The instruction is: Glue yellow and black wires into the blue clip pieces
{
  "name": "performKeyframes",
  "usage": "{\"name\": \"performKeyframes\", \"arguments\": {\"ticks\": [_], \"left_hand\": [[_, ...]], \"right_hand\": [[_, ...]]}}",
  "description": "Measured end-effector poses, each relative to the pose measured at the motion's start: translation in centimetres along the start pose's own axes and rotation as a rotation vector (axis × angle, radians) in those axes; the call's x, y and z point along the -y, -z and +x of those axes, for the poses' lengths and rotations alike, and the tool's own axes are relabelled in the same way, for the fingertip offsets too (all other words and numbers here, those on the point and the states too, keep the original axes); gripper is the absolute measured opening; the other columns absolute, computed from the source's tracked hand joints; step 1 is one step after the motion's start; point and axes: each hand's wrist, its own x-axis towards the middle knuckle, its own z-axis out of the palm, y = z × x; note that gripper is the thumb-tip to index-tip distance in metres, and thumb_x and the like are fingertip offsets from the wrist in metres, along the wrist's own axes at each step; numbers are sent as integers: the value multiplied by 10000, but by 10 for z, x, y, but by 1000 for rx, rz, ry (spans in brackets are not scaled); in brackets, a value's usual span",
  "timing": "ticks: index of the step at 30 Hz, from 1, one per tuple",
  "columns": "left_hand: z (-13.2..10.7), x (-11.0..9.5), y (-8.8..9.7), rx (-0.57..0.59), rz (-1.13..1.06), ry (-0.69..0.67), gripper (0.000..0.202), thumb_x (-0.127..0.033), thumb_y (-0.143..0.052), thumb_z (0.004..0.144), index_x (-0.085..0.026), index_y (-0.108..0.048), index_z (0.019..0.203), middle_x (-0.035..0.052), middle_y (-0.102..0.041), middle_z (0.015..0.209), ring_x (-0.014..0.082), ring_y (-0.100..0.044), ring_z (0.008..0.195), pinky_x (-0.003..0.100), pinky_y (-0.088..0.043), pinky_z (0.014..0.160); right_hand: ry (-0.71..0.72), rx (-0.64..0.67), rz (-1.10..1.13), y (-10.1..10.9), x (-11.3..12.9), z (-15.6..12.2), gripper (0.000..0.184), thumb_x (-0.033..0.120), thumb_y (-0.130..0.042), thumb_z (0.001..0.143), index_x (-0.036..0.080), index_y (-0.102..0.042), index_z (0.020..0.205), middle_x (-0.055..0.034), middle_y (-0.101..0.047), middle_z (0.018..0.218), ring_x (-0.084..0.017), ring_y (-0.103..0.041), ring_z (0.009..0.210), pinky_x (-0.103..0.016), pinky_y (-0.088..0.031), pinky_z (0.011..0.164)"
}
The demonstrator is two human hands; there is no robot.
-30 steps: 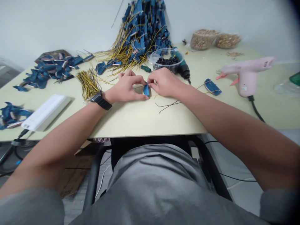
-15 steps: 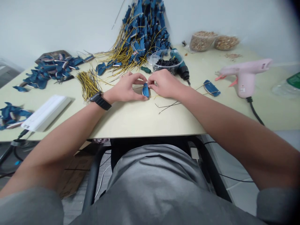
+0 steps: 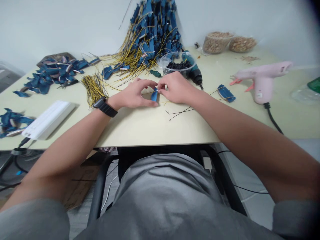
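Observation:
A small curved blue piece (image 3: 154,96) stands just over the table between my hands, a thin wire crossing its upper part. My left hand (image 3: 135,94) holds it between thumb and forefinger, by its two ends. At the piece's upper right edge, my right hand (image 3: 176,88) is closed in a pinch; what lies in its fingertips is too small and hidden to name. Loose black-tipped wires (image 3: 178,112) lie below the right hand. Another blue piece with wires on it (image 3: 226,93) rests beyond my right forearm.
Behind my hands rises a tall heap of blue pieces with yellow wires (image 3: 155,36). Nearby are a tub of black parts (image 3: 178,66), a drill (image 3: 196,75), and a wire bundle (image 3: 92,88). A pink glue gun (image 3: 262,80) stands right, a white box (image 3: 48,120) left.
The blue piece has turned and tilted slightly between my fingers, so less of its face shows. Both hands stay in nearly the same place.

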Motion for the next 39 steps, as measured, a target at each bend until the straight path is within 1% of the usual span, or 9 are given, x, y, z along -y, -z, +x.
{"name": "performKeyframes", "arguments": {"ticks": [6,11,14,18,20,25,28,32,39], "left_hand": [[0,-1,6,-10,-65,-44,932,-1013,-1047,744,-309,-873,1330,126,-916,1439,396,-824,1360,578,-626,1271],[3,10,5,-9,-91,-41,955,-1092,-1044,691,-316,-873,1221,118,-913,1385,380,-804,1295,582,-636,1228],[4,12,5,1,-70,-43,919,-1121,-1018,690,-320,-890,1123,99,-931,1284,384,-816,1260,619,-607,1282],[2,8,8,19,-57,-41,803,-1072,-1031,748,-328,-905,1022,81,-965,1271,396,-851,1308,676,-529,1408],[1,6,9,18,-61,-33,752,-1022,-1063,760,-326,-916,1001,87,-972,1296,416,-854,1378,683,-529,1416],[-1,8,11,22,-73,-6,670,-900,-1138,775,-307,-955,1031,86,-955,1216,424,-867,1456,622,-572,1402],[-2,11,10,23,-82,-20,670,-880,-1142,800,-281,-961,1040,86,-947,1191,409,-881,1455,578,-564,1422],[-2,15,10,29,-97,-28,668,-872,-1150,810,-275,-971,1049,80,-951,1205,399,-883,1468,557,-543,1448],[-1,21,14,65,-106,-68,615,-848,-1151,820,-293,-971,1015,79,-981,1262,435,-862,1527,640,-440,1527]], "right_hand": [[11,12,-37,2,2,-2,222,191,-792,1148,262,-1000,1180,-124,-925,1217,-381,-820,1198,-509,-599,1052],[39,25,-74,3,5,-4,261,177,-755,1144,231,-1003,1204,-142,-928,1205,-388,-837,1215,-509,-600,1077],[38,18,-82,2,6,-3,274,212,-753,1147,232,-1013,1234,-142,-940,1212,-394,-835,1232,-509,-606,1094],[50,21,-77,2,6,-3,293,163,-739,1134,228,-1017,1201,-139,-945,1191,-385,-844,1210,-495,-606,1082],[55,19,-66,2,5,-3,296,134,-737,1130,225,-1014,1182,-134,-938,1170,-372,-845,1187,-481,-597,1071],[65,14,-33,1,2,-1,250,148,-762,1123,221,-1000,1139,-136,-926,1151,-357,-828,1143,-470,-582,1047],[94,15,-39,-2,-1,1,257,148,-734,1117,206,-984,1125,-142,-917,1125,-351,-815,1100,-471,-571,1011],[119,2,-23,-5,-5,4,264,139,-737,1120,200,-993,1132,-137,-919,1110,-343,-821,1106,-470,-579,1036],[4,33,80,3,-7,4,154,195,-890,1115,235,-1033,1160,-118,-924,1078,-329,-825,1002,-499,-620,983]]}}
